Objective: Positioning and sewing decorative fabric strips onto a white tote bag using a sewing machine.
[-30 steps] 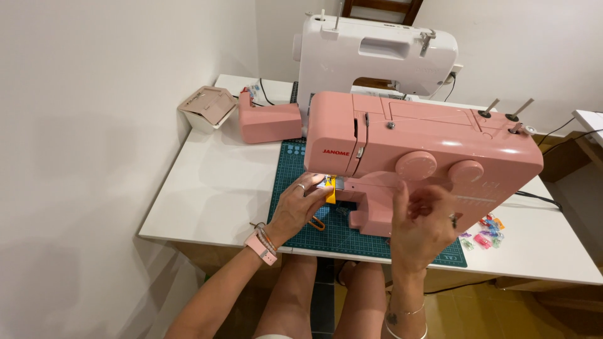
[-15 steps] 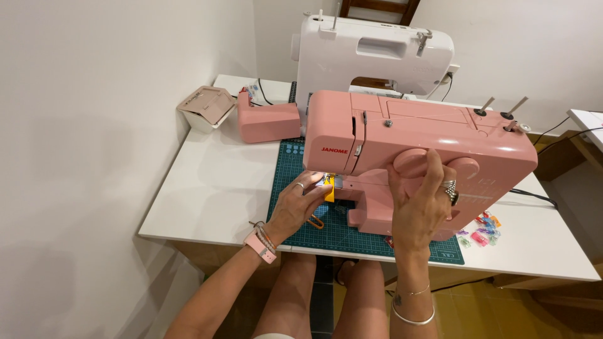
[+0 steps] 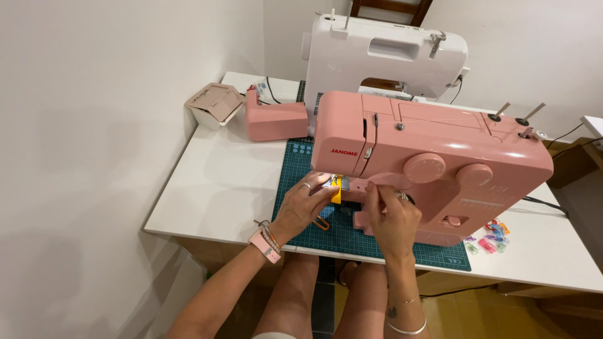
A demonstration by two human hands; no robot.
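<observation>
Head cam looking down: pink sewing machine sits on a green cutting mat on the white counter. Left hand pinches yellow fabric under the needle; right hand has fingertips narrowed at the machine's front, can't tell on what. White sewing machine behind, colourful clips to the right.
</observation>
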